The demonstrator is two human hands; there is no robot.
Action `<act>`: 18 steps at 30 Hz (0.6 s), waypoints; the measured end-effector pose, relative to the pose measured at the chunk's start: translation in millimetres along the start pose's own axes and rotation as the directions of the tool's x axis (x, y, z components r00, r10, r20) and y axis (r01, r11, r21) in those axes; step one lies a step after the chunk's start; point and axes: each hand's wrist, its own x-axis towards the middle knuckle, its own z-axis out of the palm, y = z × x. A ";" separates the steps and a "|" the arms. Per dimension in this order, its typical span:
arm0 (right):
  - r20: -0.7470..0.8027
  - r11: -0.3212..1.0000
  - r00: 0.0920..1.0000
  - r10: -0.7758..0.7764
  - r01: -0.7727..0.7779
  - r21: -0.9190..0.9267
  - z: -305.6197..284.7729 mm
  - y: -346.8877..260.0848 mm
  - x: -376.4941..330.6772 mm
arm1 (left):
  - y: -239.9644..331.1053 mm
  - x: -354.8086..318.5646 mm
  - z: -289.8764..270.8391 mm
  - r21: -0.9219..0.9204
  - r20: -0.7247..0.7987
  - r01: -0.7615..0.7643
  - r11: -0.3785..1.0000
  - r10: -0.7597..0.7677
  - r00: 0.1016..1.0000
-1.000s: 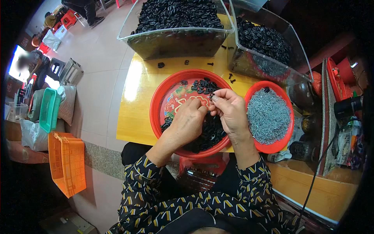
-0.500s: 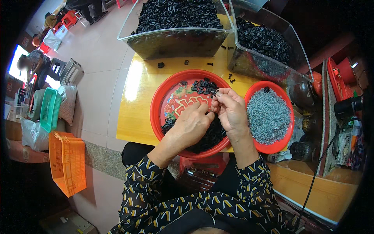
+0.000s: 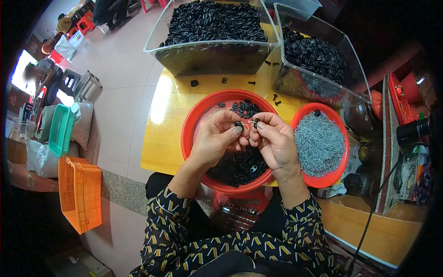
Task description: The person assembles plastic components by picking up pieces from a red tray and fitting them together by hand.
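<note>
Above a round red basin (image 3: 188, 159), both hands are raised close together. Between thumb and fingers of my left hand (image 3: 213, 140) is a small black oval part (image 3: 238, 125). My right hand (image 3: 277, 141) pinches another small black part (image 3: 255, 123), with a thin silvery screw showing at its left side. Under the hands, the basin holds loose black parts (image 3: 237, 167), with a smaller cluster (image 3: 244, 109) toward its far side. To the right, a red bowl (image 3: 342, 168) is filled with silvery screws (image 3: 319, 143).
Two clear bins (image 3: 210, 60) (image 3: 318, 79) full of black parts stand at the back of the yellow table (image 3: 159, 134). A few stray black pieces (image 3: 224, 80) lie before them. An orange crate (image 3: 80, 194) and a green basket (image 3: 61, 130) are at left, with a person (image 3: 46, 74) beyond.
My left hand has come up from the basin with a black oval part and turned toward my right hand. The right hand stays nearly in place, still pinching its piece.
</note>
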 end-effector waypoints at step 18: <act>0.121 0.959 0.974 -0.192 0.160 0.235 9.2 3.1 -1.4 | -8.3 -3.9 -8.9 0.050 0.030 -0.026 0.998 0.025 0.999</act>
